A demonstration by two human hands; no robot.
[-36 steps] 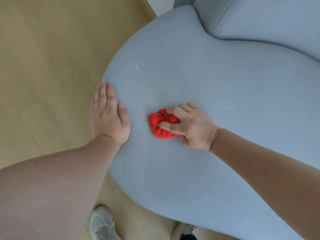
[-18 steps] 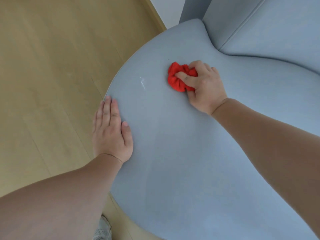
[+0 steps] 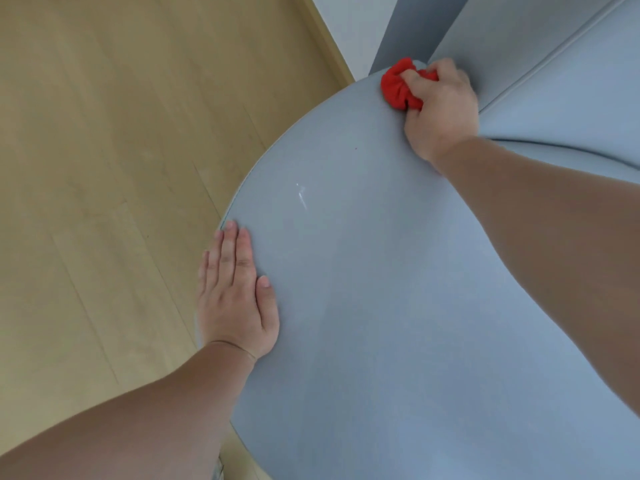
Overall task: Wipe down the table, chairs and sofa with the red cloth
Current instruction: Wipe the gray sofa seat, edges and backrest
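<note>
- One red cloth [image 3: 398,86], bunched, lies at the far corner of the one blue-grey sofa [image 3: 381,271] seat.
- Two hands: the right hand [image 3: 440,109] grips the cloth with curled fingers, and the left hand [image 3: 235,299] lies flat, fingers together, on the seat's left edge.

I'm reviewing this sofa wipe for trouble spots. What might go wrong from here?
The red cloth is bunched small in the right hand at the far corner of the seat, so the join with the backrest may get skipped. The left hand lies flat at the seat's rounded edge; under leaning weight it might slip off. The white streak may be missed.
</note>
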